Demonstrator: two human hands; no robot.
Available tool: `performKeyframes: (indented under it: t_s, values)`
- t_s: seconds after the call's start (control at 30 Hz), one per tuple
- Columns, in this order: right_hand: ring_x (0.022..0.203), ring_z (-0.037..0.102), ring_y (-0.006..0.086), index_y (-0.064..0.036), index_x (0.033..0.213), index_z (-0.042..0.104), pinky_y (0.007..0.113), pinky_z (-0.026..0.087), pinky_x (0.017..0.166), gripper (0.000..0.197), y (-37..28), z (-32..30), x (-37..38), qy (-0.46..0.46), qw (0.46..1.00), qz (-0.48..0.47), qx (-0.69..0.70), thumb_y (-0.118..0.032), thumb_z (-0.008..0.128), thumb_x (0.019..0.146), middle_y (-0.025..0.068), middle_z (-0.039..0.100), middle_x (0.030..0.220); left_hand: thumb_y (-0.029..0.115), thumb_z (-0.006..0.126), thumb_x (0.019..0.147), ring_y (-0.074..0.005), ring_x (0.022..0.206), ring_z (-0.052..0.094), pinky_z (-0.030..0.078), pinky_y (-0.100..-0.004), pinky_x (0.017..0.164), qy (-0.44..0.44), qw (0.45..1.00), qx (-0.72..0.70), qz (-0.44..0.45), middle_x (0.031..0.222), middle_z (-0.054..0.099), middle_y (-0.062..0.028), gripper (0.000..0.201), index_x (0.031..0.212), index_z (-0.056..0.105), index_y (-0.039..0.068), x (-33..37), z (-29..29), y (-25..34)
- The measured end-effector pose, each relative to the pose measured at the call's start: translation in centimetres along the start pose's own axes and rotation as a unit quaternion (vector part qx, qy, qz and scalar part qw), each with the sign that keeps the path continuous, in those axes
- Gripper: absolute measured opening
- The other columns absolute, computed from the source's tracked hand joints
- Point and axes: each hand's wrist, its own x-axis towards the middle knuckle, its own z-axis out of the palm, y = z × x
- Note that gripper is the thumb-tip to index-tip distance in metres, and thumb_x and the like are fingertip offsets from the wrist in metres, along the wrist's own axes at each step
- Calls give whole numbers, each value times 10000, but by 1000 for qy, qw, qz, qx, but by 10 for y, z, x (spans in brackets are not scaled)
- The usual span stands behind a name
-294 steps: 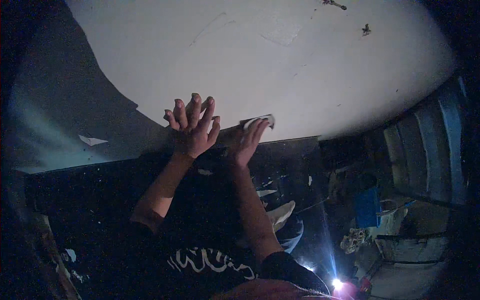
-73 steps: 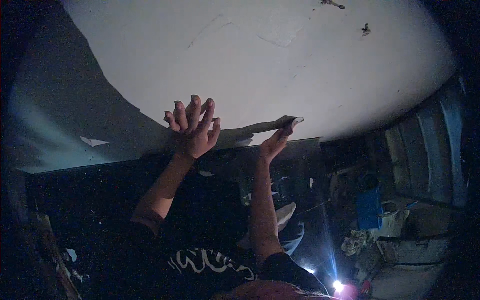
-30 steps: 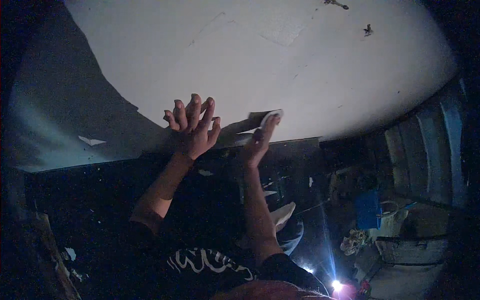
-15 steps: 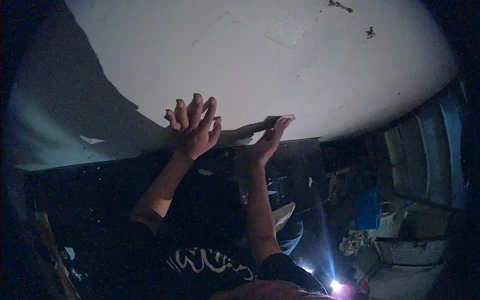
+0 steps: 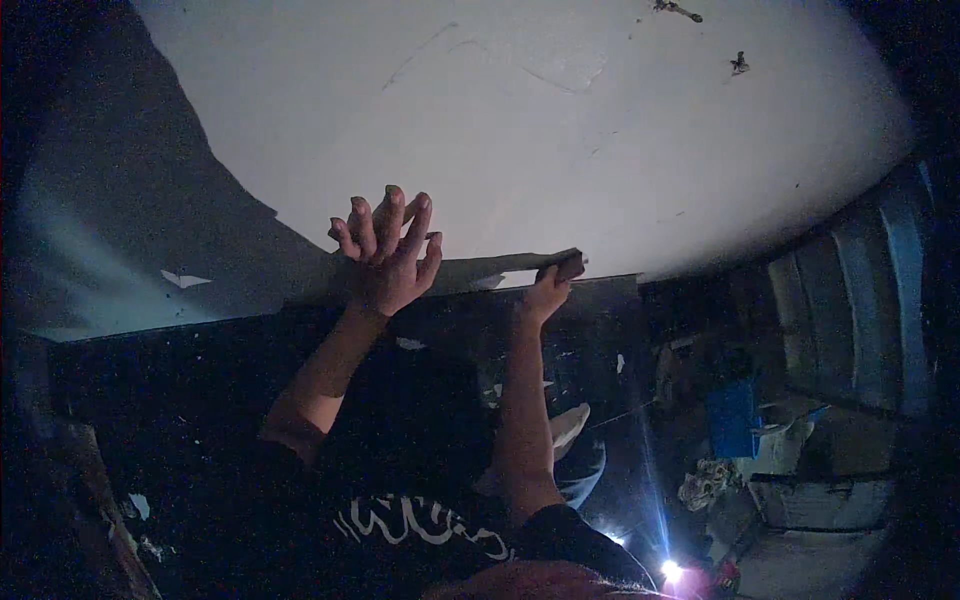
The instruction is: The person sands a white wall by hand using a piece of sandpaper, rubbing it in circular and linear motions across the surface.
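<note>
At the near edge of the white panel point(image 5: 480, 130), the right hand point(image 5: 545, 294) is gripping a dark block point(image 5: 571, 266), perhaps risking a drop if its fingers loosen, the left hand point(image 5: 388, 262) showing splayed, empty fingers.

Holding a small dark block point(image 5: 571, 263) in the right hand point(image 5: 545, 297) at the near edge of a white panel point(image 5: 480, 130); fanning the left hand's point(image 5: 388, 265) fingers farther left, well apart from a blue bin point(image 5: 733, 417) at right.
</note>
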Motion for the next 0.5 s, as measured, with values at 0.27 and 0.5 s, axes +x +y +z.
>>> performKeyframes:
  t_s: [0.27,0.5]
  values:
    - [1455,312,345,-41,1499,391,435,300,1170,527,-44,40,-67,-128,897,-375,-196,-25,493,983,214,315,1575,413,596,919,-403,1510,-55,-115,-585,1163,-16,1000,-6,-8,1634,210,-109,610,1479,460,212,2,1,2]
    - [1445,267,482,-46,1451,466,584,276,1145,462,-48,45,-81,-253,760,-515,-305,-224,392,1030,239,368,1537,486,596,923,-544,1466,-6,-1,-718,1112,-38,998,50,15,1634,119,-206,727,1534,357,172,0,2,1]
